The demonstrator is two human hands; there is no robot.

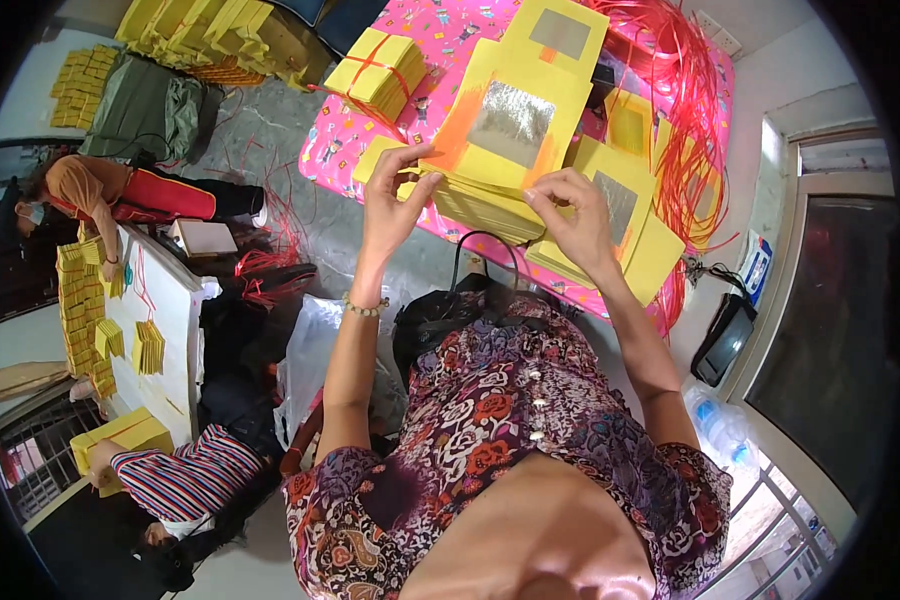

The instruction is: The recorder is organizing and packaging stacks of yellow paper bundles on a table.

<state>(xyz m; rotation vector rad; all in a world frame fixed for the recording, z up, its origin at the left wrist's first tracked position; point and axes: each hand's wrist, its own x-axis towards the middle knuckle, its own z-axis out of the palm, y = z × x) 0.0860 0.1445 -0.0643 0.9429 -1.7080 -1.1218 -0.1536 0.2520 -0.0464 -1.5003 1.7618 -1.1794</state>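
A stack of yellow paper sheets (485, 207) lies at the near edge of the pink table. Its top sheet bears a silver foil square (513, 122) with orange strips on either side. My left hand (398, 195) holds the stack's near left corner, thumb and fingers closed on the sheet edges. At the near right corner, my right hand (573, 212) pinches the paper between thumb and bent fingers. How many sheets each hand grips is hidden. Another foil-patched yellow sheet (580, 75) overlaps the far side, and more loose yellow sheets (615, 165) lie to the right.
A bundle tied with red ribbon (378, 72) sits on the pink patterned cloth (340, 140). Red plastic ribbons (685, 110) hang down the table's right side. Two people work at a white table (175, 305) on the left among yellow bundles. A black bag (430, 325) is against my front.
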